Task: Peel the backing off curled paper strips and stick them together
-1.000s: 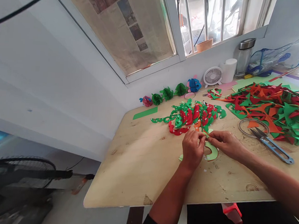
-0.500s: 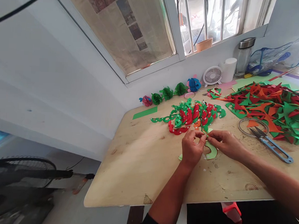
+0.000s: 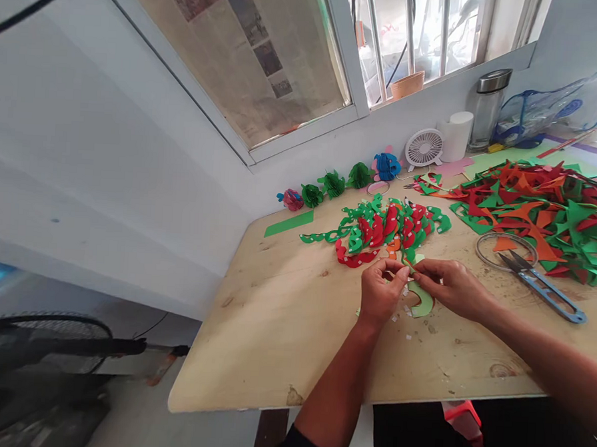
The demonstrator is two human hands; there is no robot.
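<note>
My left hand [image 3: 381, 288] and my right hand [image 3: 445, 281] meet over the table, fingertips pinched close together. Both are closed on a green paper cutout [image 3: 407, 261], mostly covered by the fingers. Under and between the hands lies a curved light-green paper piece [image 3: 423, 302]. Small white squares [image 3: 408, 309] are scattered on the wood beside it. Just beyond my fingers sits a heap of red and green wavy paper cutouts [image 3: 378, 229], many bearing small white squares.
Blue thread snips [image 3: 550, 290] and a tape ring [image 3: 481, 256] lie right of my hands, before a large pile of paper scraps [image 3: 544, 210]. Honeycomb paper figures [image 3: 334, 184], a small white fan [image 3: 424, 150] and a glass bottle [image 3: 487, 116] line the wall.
My left hand has shifted very slightly left, showing more of the small white squares beneath it. My right hand stays almost where it was; both keep their pinch.
</note>
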